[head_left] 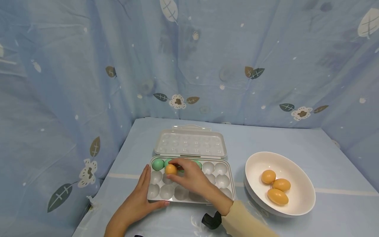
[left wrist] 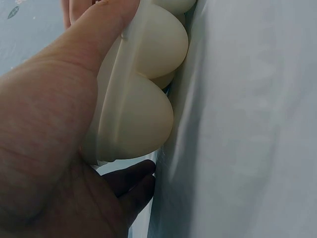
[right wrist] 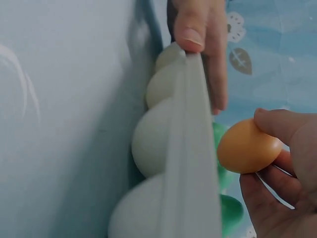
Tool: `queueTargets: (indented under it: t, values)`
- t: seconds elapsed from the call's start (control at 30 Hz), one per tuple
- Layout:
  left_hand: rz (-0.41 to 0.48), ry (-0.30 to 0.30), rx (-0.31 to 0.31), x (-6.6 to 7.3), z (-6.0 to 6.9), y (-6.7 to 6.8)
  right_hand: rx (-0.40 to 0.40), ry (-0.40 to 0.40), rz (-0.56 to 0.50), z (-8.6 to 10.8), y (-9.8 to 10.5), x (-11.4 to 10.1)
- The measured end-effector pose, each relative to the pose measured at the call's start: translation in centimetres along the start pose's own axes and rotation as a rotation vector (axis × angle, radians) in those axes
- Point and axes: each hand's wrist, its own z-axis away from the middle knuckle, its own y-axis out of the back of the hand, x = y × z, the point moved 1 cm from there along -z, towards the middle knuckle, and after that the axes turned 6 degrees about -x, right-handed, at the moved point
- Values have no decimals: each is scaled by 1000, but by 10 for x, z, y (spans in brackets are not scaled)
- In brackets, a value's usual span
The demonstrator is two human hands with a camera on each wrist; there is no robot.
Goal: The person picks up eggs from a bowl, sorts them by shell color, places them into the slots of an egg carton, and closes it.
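The right hand (head_left: 190,176), pinching an orange egg (head_left: 170,169), partly hides green eggs (head_left: 158,165). The left hand (head_left: 139,200), straight-fingered, touches the tray (head_left: 222,180) at eight o'clock.

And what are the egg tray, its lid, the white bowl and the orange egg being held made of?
Egg tray: probably moulded plastic, smooth and whitish, with rounded cups. Lid: likely plastic, shiny, somewhat see-through, with bright glints. White bowl: smooth and even, so maybe ceramic or plastic. Orange egg: smooth, softly shiny; perhaps plastic or real shell, can't tell.
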Motion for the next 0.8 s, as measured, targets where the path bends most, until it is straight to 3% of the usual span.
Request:
queueTargets:
  t: [0.3,0.6,0.8]
  values:
    - [12,-1,3,0,0,1,-22,-4,53,-12,-18,-2]
    - [25,11,2,-3,-1,-1,-14,22,31,-18,-29,-5]
    - [28,22,-18,-2,-1,-1,-37,31,106,-21,-36,-7]
